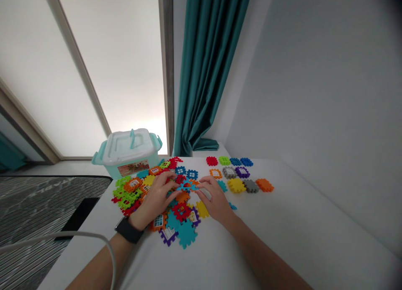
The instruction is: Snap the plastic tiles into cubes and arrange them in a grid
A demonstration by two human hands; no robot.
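Lower L: 1 white cable (78,233), cut off at frame edge; 1 black watch (129,230) on L wrist. Ctr: tile heap (181,211) under & around L hand (158,193), overlapping, can't count. Also ctr: 1 blue tile (192,186) betw. both hands, L hand pinching its left end, R hand (215,200) its right; fingertips hide the ends. R of ctr: 3 tile rows (236,185), near to far 4, 3, 4; 1 teal tile (222,186) partly behind R hand. Beyond, L of ctr: 1 lidded box (132,149). Top ctr: 1 curtain (209,72), top cut off.

White table (201,265) under colourful tiles (173,221)
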